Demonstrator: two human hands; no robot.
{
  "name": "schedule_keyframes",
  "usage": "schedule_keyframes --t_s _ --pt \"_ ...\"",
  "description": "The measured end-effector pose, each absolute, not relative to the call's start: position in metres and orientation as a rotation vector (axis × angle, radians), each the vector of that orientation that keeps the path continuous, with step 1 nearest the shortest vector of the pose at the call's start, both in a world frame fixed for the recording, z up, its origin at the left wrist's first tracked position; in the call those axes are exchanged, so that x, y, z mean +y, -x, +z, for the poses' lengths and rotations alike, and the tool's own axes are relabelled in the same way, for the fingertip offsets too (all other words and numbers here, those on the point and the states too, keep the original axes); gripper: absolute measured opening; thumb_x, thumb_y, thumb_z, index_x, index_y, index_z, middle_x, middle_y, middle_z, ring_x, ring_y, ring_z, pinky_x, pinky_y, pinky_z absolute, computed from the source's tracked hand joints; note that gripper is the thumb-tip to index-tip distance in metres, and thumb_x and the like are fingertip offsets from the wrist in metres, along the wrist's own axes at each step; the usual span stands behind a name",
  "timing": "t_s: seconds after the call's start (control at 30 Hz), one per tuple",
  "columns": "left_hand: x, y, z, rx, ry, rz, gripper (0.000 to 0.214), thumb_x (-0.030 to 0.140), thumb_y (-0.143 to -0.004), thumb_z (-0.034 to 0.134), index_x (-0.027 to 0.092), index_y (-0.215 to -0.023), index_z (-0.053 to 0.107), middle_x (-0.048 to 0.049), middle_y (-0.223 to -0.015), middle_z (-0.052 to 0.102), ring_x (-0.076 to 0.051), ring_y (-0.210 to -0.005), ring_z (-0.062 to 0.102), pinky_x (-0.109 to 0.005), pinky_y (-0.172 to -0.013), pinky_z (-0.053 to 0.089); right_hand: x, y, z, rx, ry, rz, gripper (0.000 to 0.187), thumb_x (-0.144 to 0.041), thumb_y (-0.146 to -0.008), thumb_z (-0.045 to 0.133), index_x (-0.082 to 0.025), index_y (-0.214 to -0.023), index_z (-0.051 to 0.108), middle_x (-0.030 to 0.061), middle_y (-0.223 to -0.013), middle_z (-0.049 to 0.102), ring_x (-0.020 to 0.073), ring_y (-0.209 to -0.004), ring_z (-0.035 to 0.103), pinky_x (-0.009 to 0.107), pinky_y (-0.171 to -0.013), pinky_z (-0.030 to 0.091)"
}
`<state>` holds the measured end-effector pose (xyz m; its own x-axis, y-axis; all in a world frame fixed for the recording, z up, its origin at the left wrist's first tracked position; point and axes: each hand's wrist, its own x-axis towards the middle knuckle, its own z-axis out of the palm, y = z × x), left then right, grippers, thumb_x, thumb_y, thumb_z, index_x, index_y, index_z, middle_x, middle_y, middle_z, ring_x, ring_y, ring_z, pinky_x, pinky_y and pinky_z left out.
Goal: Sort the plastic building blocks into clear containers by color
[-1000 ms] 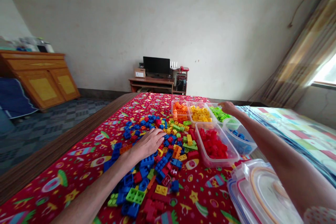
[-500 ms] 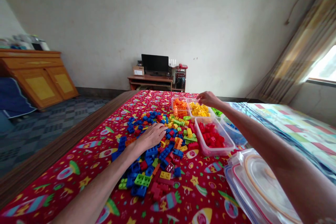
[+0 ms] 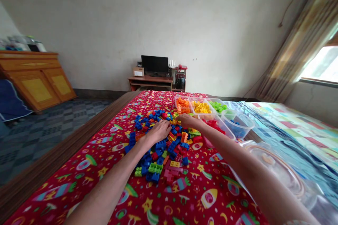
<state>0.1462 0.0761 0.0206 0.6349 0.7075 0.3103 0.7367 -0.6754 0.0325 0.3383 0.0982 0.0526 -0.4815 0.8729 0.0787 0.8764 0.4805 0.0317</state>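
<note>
A mixed heap of toy building blocks [image 3: 155,167], mostly blue, lies on a red patterned cloth [image 3: 105,186]. My left hand [image 3: 160,130] rests over the middle of this heap, its fingers lying across the blocks and a little apart. Just right of it, my right hand [image 3: 188,121] reaches in from the right with its fingers bent together at some yellow blocks [image 3: 175,122]. Whether a block is between those fingertips is hidden. Behind my right forearm stands a clear box of red blocks [image 3: 214,124], partly covered by the arm.
Farther back are clear boxes of orange blocks [image 3: 183,105], yellow blocks [image 3: 201,107] and green blocks [image 3: 218,107]. A round tub [image 3: 248,126] with blue blocks stands at the right. Clear lids [image 3: 274,165] lie under and beside my right forearm.
My right hand has come down from above the box of yellow blocks to the heap, close beside my left hand. My left hand stays on the heap. The view has shifted slightly.
</note>
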Motion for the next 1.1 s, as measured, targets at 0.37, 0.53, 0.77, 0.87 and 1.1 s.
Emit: schedule_keyframes --t_s 0.37,0.53,0.77,0.87,1.1 --pt "0.079 -0.145 0.015 -1.099 2.721 -0.454 0.027 0.025 -0.098 0.036 0.015 -0.091 0.061 -0.0089 -0.094 0.065 -0.02 -0.089 0.059 -0.034 -0.089 0.045 0.079 -0.319 0.038 -2.098 1.907 0.115 0.031 -0.018 -0.084 0.053 -0.013 -0.109 0.069 0.0127 -0.107 0.071 0.0197 -0.097 0.066 0.024 -0.082 0.048" --pt "0.08 -0.143 0.014 -1.014 2.717 -0.443 0.031 0.022 -0.098 0.035 0.015 -0.093 0.064 -0.0089 -0.096 0.066 -0.02 -0.091 0.06 -0.034 -0.088 0.046 0.071 -0.327 0.053 -1.772 1.874 0.196 0.033 -0.02 -0.085 0.048 -0.016 -0.109 0.07 0.0092 -0.102 0.073 0.0192 -0.096 0.067 0.025 -0.081 0.048" --pt "0.081 -0.145 0.015 -1.033 2.71 -0.436 0.03 0.022 -0.098 0.037 0.016 -0.093 0.065 -0.0077 -0.096 0.066 -0.019 -0.091 0.059 -0.031 -0.088 0.045 0.066 -0.34 0.052 -1.876 1.974 0.101 0.039 -0.009 -0.08 0.044 -0.017 -0.109 0.069 0.0102 -0.115 0.068 0.0208 -0.107 0.061 0.027 -0.088 0.045" --pt "0.083 -0.146 0.015 -1.034 2.716 -0.4 0.03 0.022 -0.098 0.036 0.014 -0.093 0.065 -0.0089 -0.096 0.065 -0.019 -0.092 0.058 -0.032 -0.089 0.044 0.06 -0.334 0.044 -1.99 2.064 0.05 0.037 -0.008 -0.083 0.042 -0.014 -0.112 0.065 0.0143 -0.12 0.063 0.0225 -0.113 0.055 0.029 -0.092 0.042" --pt "0.082 -0.145 0.015 -0.975 2.717 -0.329 0.032 0.02 -0.099 0.033 0.013 -0.095 0.064 -0.0095 -0.1 0.065 -0.02 -0.095 0.058 -0.033 -0.089 0.044 0.053 -0.328 0.048 -2.092 2.101 -0.009 0.041 -0.004 -0.086 0.034 -0.012 -0.118 0.059 0.0185 -0.123 0.058 0.0257 -0.115 0.052 0.034 -0.095 0.039"
